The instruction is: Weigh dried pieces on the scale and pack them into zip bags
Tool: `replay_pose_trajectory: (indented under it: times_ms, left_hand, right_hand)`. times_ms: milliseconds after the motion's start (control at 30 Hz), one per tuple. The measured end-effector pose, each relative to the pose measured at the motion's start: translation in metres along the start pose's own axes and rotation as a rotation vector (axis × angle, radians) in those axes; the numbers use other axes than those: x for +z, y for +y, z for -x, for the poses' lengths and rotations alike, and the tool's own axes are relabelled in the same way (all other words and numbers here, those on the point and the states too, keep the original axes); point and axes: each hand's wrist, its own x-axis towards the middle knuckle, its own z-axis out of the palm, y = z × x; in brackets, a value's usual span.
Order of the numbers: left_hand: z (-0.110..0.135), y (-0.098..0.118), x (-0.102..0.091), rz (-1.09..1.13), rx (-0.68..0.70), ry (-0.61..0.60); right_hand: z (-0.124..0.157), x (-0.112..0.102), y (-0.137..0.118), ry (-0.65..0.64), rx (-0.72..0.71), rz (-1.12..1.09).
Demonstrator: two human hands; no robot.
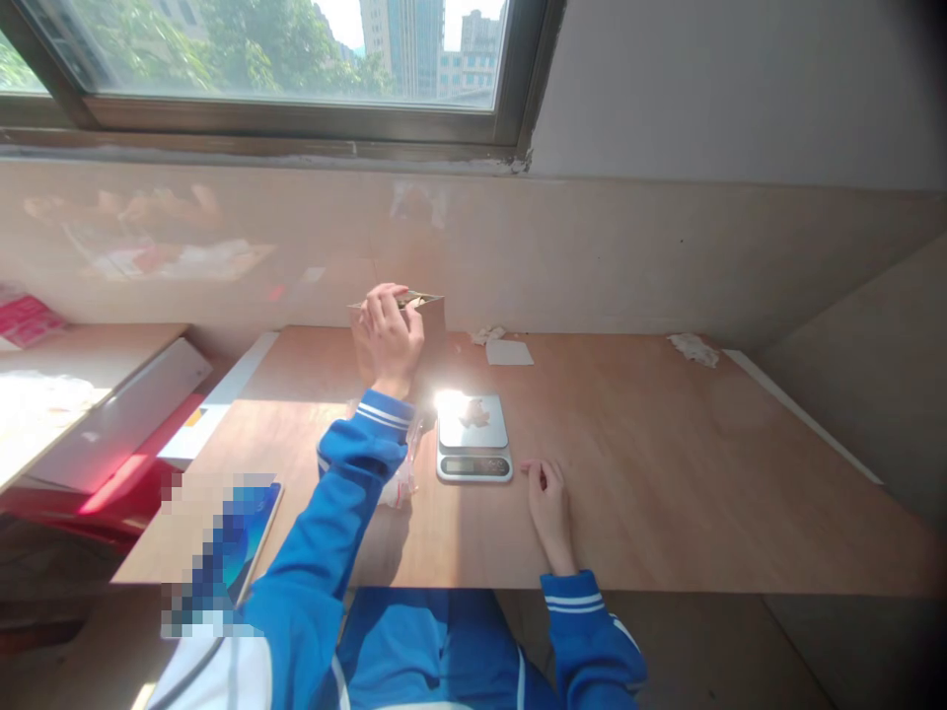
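Head view: left hand [390, 338] grips top edge of brown box [433, 335] standing upright at table's [666, 473] far side, while right hand [547, 498] rests loosely curled beside scale [473, 439].

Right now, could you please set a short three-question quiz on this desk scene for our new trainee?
1. True or false: the left hand is raised at the top of the brown box.
2. Which thing lies nearest the right hand? A) the kitchen scale B) the white card C) the crumpled paper
3. Fill in: the right hand rests on the ____.

Key: 1 true. 2 A. 3 table.
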Motion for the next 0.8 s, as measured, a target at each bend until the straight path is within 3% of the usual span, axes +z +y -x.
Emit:
replay_pose_trajectory:
  times_ms: [100, 200, 333, 567, 700, 800]
  left_hand:
    - [-0.025, -0.020, -0.004, -0.103, 0.010, -0.126]
    - [-0.027, -0.032, -0.007, -0.240, 0.074, -0.286]
    - [-0.017, -0.020, -0.024, -0.369, 0.057, -0.365]
    - [-0.023, 0.000, -0.061, -0.436, -0.035, -0.733]
    - [-0.021, 0.005, -0.067, -0.438, -0.066, -0.788]
    - [-0.017, 0.009, -0.067, -0.421, -0.120, -0.757]
  right_hand:
    - [0.000, 0.000, 0.000, 0.005, -0.010, 0.000]
    - [0.000, 0.000, 0.000, 0.003, -0.013, 0.007]
    - [0.000, -0.001, 0.000, 0.000, -0.015, 0.011]
    - [0.000, 0.000, -0.001, -0.004, -0.016, 0.008]
    - [0.000, -0.001, -0.001, -0.008, -0.015, 0.014]
    - [0.000, -0.001, -0.002, -0.011, -0.021, 0.017]
